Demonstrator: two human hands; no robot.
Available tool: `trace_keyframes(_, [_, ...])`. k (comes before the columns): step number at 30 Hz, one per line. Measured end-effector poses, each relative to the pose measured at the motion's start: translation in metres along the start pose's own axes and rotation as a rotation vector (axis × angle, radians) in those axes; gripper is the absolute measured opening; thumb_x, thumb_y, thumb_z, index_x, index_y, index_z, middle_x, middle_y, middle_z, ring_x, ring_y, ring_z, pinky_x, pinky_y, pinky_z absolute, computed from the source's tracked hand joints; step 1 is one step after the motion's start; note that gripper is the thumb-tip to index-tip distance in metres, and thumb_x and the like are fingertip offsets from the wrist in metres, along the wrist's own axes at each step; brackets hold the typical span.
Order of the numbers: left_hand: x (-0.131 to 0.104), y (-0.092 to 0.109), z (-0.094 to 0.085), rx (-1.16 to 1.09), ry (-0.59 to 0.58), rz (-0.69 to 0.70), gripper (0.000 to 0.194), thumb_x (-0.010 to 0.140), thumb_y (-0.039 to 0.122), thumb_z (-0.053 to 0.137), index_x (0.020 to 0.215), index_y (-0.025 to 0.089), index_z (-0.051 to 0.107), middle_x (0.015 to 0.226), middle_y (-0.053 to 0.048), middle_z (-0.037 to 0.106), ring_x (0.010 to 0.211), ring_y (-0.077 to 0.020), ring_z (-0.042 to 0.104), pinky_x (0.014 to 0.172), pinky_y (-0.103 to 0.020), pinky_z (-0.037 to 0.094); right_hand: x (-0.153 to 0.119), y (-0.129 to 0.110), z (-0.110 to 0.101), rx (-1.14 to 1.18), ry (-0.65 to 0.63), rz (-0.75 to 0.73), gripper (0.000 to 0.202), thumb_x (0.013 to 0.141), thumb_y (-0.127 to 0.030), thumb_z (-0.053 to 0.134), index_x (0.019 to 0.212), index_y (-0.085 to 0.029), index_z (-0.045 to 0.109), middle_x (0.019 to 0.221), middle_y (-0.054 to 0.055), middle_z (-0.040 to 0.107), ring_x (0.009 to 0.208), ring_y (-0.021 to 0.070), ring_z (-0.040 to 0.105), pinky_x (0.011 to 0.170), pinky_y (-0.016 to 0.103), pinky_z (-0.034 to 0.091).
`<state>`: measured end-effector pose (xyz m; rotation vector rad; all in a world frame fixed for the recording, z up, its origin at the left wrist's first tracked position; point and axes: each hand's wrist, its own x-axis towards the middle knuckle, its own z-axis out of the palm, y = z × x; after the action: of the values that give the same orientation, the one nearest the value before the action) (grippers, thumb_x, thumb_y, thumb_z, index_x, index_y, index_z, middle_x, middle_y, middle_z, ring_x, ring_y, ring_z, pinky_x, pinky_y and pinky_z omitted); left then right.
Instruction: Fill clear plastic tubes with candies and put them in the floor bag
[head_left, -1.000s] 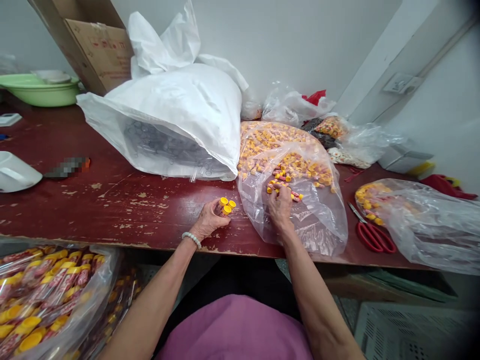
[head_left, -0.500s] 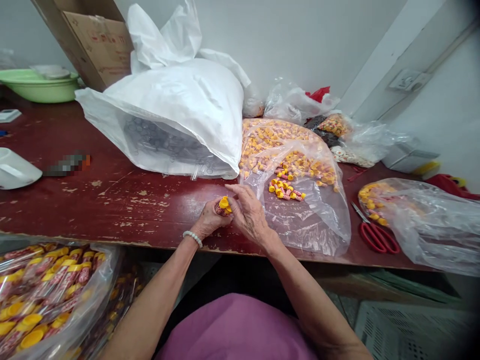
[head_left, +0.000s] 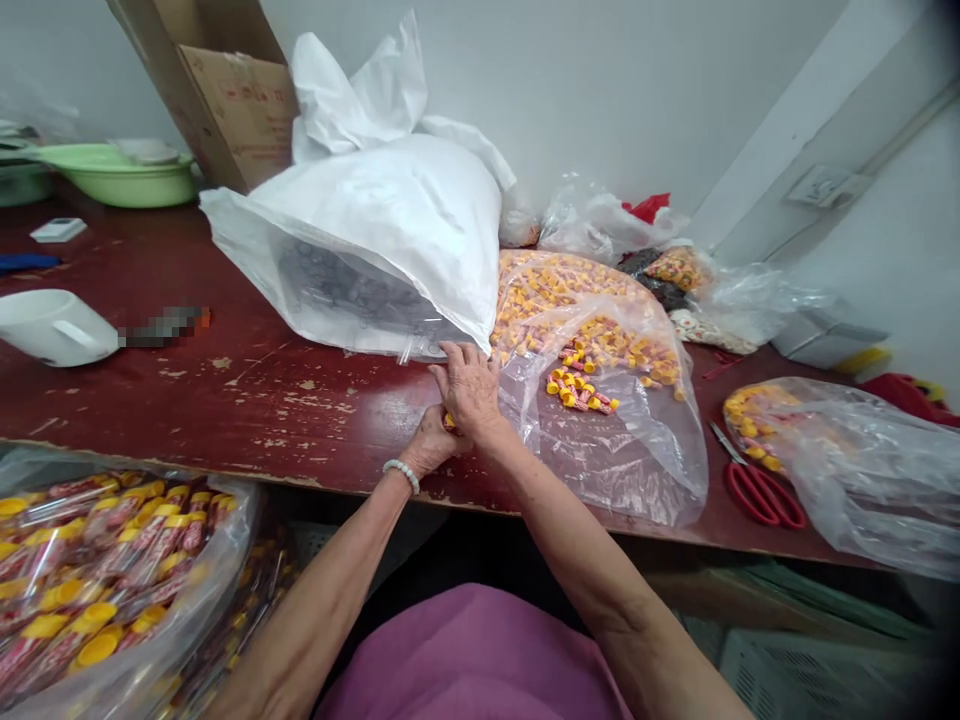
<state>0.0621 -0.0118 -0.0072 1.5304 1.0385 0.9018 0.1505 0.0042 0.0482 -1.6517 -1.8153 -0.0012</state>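
Observation:
My left hand [head_left: 436, 441], with a beaded bracelet at the wrist, is closed around yellow-capped pieces [head_left: 449, 421], mostly hidden by my fingers. Over it lies my right hand [head_left: 468, 388], palm down, its fingers reaching to the front edge of the white sack [head_left: 405, 200]; whether it holds anything is hidden. Clear tubes fill the sack's mouth, and one tube [head_left: 406, 351] sticks out over its lip. To the right, a clear plastic bag [head_left: 637, 460] bears many yellow-capped pieces, with a small loose group [head_left: 581, 390] near its opening.
Red-handled scissors [head_left: 763, 494] lie right, beside another clear bag [head_left: 862, 470]. A white mug [head_left: 52, 325], green basin [head_left: 124, 175] and cardboard box [head_left: 244, 115] stand left. Below the table edge at left, a bag holds filled yellow-capped tubes [head_left: 112, 560].
My right hand has moved left and forward, over my left hand and up to the sack's edge. The whole view has shifted slightly, with more of the left side showing.

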Motion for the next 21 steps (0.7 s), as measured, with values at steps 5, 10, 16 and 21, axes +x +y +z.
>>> trace_keyframes(5, [-0.009,0.007,-0.005,-0.265,-0.079,-0.023,0.029,0.052,0.012,0.067,0.081,0.011,0.063,0.073,-0.001,0.065,0.06,-0.01,0.055,0.052,-0.019,0.043,-0.002,0.028,-0.015,0.796,0.211,0.431,0.034,0.09,-0.038,0.038,0.115,-0.02,0.052,0.096,0.003,0.061,0.076,0.0119,0.057,0.067,0.025,0.046])
trace_keyframes(10, [-0.012,0.007,-0.007,-0.4,-0.065,-0.103,0.033,0.051,0.015,0.069,0.083,0.01,0.062,0.077,-0.003,0.064,0.053,-0.0086,0.053,0.043,-0.019,0.04,-0.025,0.03,-0.043,0.792,0.273,0.303,0.037,0.088,-0.044,0.041,0.111,-0.021,0.058,0.095,0.003,0.062,0.077,0.0127,0.057,0.072,0.028,0.047])
trace_keyframes(16, [-0.038,0.008,0.002,-0.406,-0.122,-0.006,0.03,0.048,0.014,0.073,0.076,0.012,0.061,0.063,0.003,0.057,0.055,-0.0079,0.049,0.053,-0.02,0.042,-0.047,0.009,-0.014,0.425,0.112,-0.083,0.041,0.088,-0.047,0.041,0.115,-0.019,0.057,0.112,0.011,0.061,0.107,0.0236,0.053,0.096,0.046,0.038])
trace_keyframes(21, [-0.076,0.019,-0.054,-0.224,-0.047,0.054,0.032,0.051,0.009,0.069,0.081,0.013,0.059,0.071,0.003,0.057,0.062,-0.0081,0.051,0.061,-0.021,0.043,-0.063,-0.043,-0.033,0.534,-0.023,-0.135,0.048,0.09,-0.051,0.035,0.125,-0.021,0.049,0.123,0.011,0.055,0.113,0.026,0.05,0.098,0.05,0.036])
